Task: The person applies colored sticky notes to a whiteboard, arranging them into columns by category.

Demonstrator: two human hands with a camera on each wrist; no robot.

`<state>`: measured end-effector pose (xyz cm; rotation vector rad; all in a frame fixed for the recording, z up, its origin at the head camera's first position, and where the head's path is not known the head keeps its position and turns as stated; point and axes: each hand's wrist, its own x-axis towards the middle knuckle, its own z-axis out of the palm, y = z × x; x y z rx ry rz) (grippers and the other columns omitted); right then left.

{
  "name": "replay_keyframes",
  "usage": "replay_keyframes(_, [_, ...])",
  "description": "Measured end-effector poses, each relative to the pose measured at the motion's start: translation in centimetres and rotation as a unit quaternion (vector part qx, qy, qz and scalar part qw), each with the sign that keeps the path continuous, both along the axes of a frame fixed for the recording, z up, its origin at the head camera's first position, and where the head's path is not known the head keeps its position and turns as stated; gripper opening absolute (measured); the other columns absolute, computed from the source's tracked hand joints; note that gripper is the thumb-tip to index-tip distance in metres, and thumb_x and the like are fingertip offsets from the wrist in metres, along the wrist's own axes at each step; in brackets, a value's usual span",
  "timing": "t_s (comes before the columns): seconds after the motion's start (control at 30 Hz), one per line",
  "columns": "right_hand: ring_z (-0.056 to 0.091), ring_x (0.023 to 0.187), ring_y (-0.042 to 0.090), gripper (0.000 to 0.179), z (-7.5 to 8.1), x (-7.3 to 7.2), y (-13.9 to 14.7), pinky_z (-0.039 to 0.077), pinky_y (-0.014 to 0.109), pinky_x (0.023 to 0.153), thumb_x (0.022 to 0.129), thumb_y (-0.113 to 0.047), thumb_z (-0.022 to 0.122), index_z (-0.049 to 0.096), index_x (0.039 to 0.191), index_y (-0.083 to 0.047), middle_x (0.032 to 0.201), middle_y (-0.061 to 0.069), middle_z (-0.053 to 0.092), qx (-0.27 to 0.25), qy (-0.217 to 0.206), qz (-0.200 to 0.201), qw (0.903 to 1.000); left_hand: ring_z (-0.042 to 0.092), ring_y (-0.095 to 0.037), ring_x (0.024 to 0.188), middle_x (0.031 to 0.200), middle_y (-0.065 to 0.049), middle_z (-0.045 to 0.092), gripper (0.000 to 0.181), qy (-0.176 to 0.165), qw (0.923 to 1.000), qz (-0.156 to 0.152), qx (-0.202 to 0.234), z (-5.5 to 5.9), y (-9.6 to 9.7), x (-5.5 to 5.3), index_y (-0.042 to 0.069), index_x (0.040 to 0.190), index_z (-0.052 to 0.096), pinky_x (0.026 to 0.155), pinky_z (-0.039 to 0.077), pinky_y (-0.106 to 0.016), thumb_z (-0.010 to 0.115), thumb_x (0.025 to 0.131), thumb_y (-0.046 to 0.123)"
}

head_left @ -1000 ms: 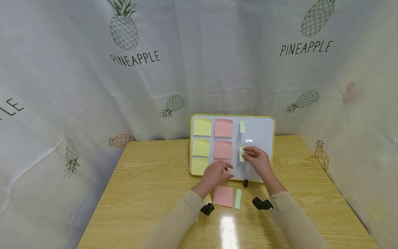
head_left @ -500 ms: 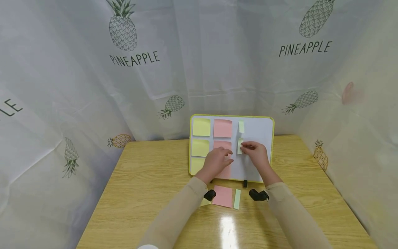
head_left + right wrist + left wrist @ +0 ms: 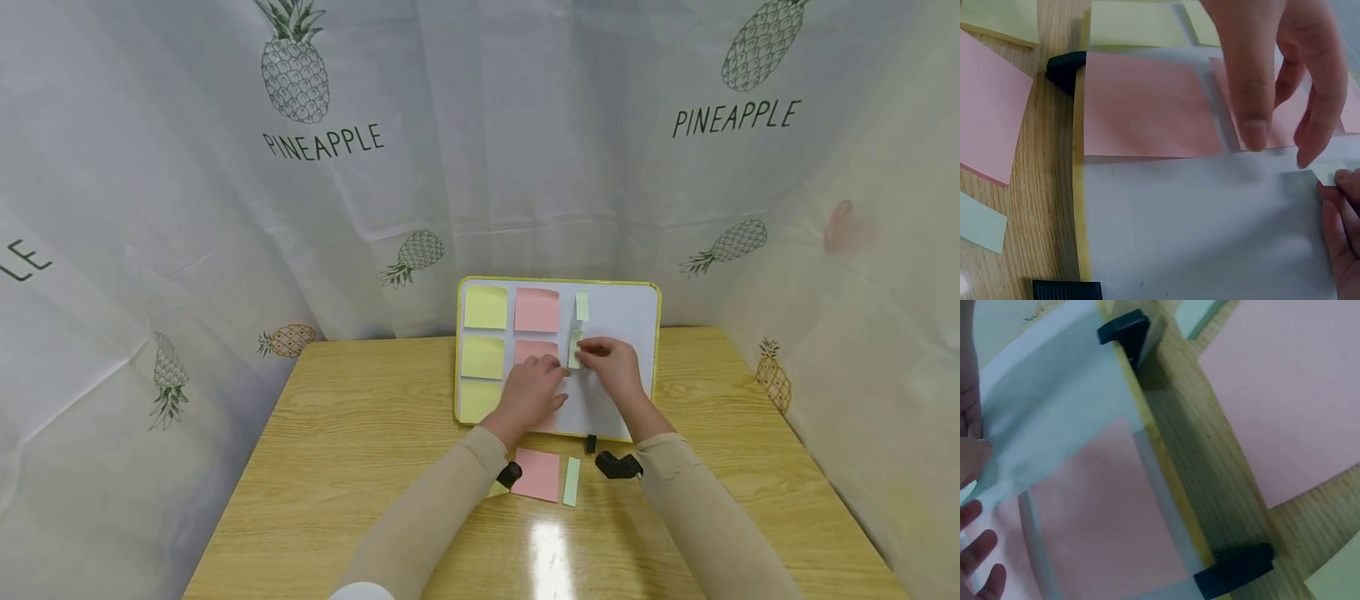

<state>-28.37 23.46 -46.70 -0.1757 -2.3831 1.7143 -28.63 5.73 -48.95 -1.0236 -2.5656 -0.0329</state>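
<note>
My right hand (image 3: 617,367) pinches a narrow pale green sticky note (image 3: 574,350) by its right side, against a yellow-edged whiteboard (image 3: 626,321). Higher in the same column, another green sticky note (image 3: 582,305) is stuck on. My left hand (image 3: 531,390) reaches over the pink column, fingers loosely bent with nothing in them, fingertips just left of the green note. Seen from the right wrist, the left thumb and fingers (image 3: 1254,134) hang apart over the board, close to the pinched green note (image 3: 1327,173). Pink sticky notes (image 3: 537,310) and yellow sticky notes (image 3: 485,307) fill the left columns.
In front of the board lie a pink sticky pad (image 3: 537,475), a thin green pad (image 3: 572,482) and a yellow pad (image 3: 1004,22), mostly behind the left sleeve in the head view. Black feet (image 3: 1235,572) support the board's lower edge. A pineapple-print curtain (image 3: 510,167) hangs behind.
The right hand has moved up and slightly left with the green note. The left hand has risen from the board's lower edge and come closer to that note.
</note>
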Motion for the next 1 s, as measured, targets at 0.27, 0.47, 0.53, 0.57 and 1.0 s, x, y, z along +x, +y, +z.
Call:
replay_keyframes(0.27, [0.064,0.082,0.014,0.024,0.1,0.0,-0.2,0.055,0.025,0.070,0.090,-0.011,0.071,0.071,0.111,0.001,0.104,0.016,0.068,0.024,0.000,-0.008,0.9997,0.052,-0.016,0.110,0.144,0.006,0.046,0.053,0.041,0.9985,-0.017,-0.030,-0.9,0.2,0.4,0.029,0.136,0.056,0.078,0.049,-0.032,0.065,0.089,0.051])
replay_keyframes(0.47, [0.064,0.090,0.021,0.022,0.2,0.1,-0.5,0.053,0.023,0.069,0.090,-0.009,0.071,0.071,0.109,0.002,0.103,0.016,0.068,0.043,0.004,-0.010,0.9990,0.050,-0.015,0.110,0.150,0.009,0.040,0.050,0.033,0.9987,-0.017,-0.036,-1.2,0.2,0.6,0.031,0.136,0.056,0.079,0.046,-0.033,0.064,0.091,0.050])
replay_keyframes(0.53, [0.065,0.090,0.023,0.021,0.2,0.1,-0.5,0.053,0.023,0.069,0.089,-0.009,0.072,0.071,0.107,0.001,0.103,0.016,0.068,0.046,0.003,-0.015,0.9988,0.049,-0.015,0.110,0.152,0.010,0.038,0.048,0.030,0.9986,-0.015,-0.040,-1.2,0.1,0.7,0.032,0.135,0.057,0.079,0.045,-0.032,0.063,0.091,0.050])
replay_keyframes(0.57, [0.065,0.091,0.024,0.021,0.2,0.1,-0.6,0.053,0.023,0.069,0.089,-0.009,0.071,0.071,0.107,0.001,0.103,0.016,0.068,0.048,0.003,-0.016,0.9987,0.049,-0.014,0.110,0.152,0.011,0.038,0.047,0.029,0.9986,-0.015,-0.042,-1.2,0.1,0.7,0.032,0.135,0.058,0.079,0.044,-0.032,0.063,0.092,0.050])
replay_keyframes(1.0, [0.065,0.086,0.024,0.017,0.2,0.4,-1.1,0.053,0.029,0.068,0.090,-0.010,0.071,0.072,0.104,-0.001,0.098,0.014,0.069,0.094,0.015,-0.043,0.9946,0.049,-0.014,0.109,0.151,0.011,0.040,0.046,0.037,0.9989,-0.020,-0.023,-1.7,-0.1,0.5,0.031,0.134,0.059,0.078,0.044,-0.032,0.064,0.092,0.047])
